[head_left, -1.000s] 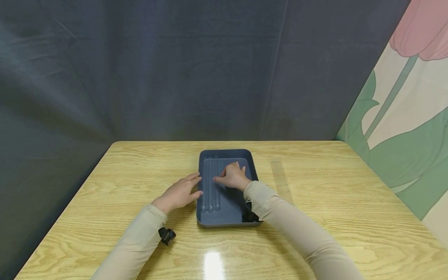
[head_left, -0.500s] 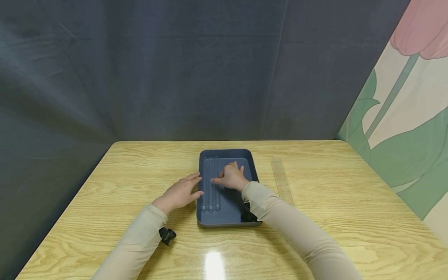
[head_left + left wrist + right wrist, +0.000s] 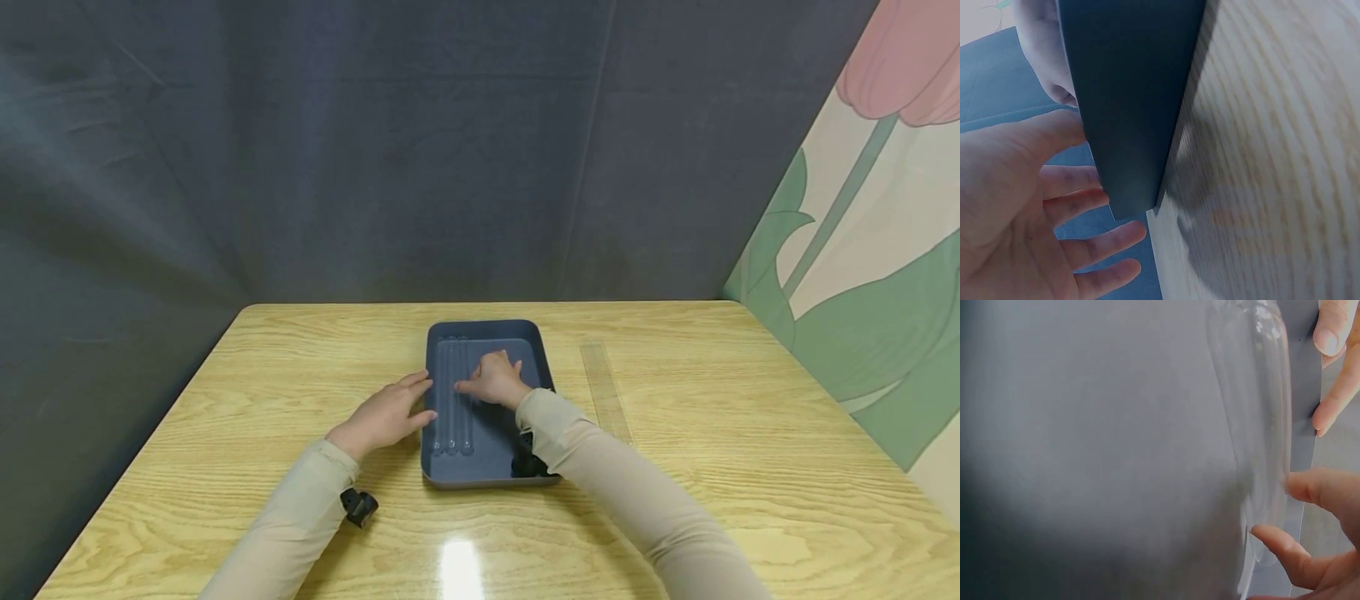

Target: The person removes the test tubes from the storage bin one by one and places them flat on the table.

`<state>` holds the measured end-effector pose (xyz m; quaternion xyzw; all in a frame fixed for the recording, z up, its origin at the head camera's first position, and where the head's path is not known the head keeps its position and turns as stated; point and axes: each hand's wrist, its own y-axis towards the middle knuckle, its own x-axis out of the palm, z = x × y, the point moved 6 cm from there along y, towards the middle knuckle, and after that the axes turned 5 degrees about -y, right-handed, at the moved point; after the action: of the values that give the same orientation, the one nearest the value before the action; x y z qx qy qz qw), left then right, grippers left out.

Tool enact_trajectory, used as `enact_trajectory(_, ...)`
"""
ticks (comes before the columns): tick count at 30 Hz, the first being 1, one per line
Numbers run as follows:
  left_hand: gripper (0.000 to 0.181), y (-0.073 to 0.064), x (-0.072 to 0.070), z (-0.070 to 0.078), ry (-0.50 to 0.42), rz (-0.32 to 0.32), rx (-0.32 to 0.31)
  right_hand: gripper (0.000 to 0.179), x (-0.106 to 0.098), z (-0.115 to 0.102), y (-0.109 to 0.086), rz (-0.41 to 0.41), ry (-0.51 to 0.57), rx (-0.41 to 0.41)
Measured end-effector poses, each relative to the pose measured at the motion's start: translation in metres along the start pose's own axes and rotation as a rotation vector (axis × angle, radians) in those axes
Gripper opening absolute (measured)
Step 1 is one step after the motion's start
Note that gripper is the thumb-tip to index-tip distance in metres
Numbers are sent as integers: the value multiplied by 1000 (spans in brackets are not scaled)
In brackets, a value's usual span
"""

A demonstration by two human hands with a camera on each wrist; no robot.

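Note:
In the head view a dark blue-grey tray (image 3: 491, 446) lies on the wooden table. Three clear test tubes (image 3: 452, 429) lie side by side lengthwise along its left side, rounded ends toward me. My right hand (image 3: 495, 382) reaches into the tray and pinches the rightmost test tube (image 3: 467, 433); in the right wrist view thumb and finger stand on either side of the clear glass (image 3: 1269, 412). My left hand (image 3: 382, 417), fingers spread and nearly straight, rests at the tray's left edge; the left wrist view shows its fingertips against the outer wall (image 3: 1129, 112).
A transparent ruler (image 3: 604, 387) lies on the table to the right of the tray, partly behind the right sleeve. Black wrist cameras hang under both wrists, the left one (image 3: 358, 507) close over the table. A dark curtain (image 3: 420, 167) stands behind the table.
My right hand shifts slightly left, then a touch back to the right, over the test tubes. My left hand and the tray stay in place.

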<state>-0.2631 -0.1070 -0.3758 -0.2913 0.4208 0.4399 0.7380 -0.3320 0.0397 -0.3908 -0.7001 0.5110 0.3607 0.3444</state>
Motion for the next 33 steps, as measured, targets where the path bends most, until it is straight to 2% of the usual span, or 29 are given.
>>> enact_trajectory(6, 58, -1, 0, 1, -5, 3, -3, 34, 1, 2, 1, -8, 30, 43)
enact_trajectory(14, 58, -1, 0, 0, -2, 5, -1, 31, -1, 6, 1, 25, 54, 65)
enact_trajectory(26, 56, -1, 0, 0, 8, 17, 11, 40, -6, 5, 0, 49, 62, 39)
enact_trajectory(33, 55, 0, 0, -1, 7, 21, 21, 34, -9, 5, -1, 59, 81, 25)
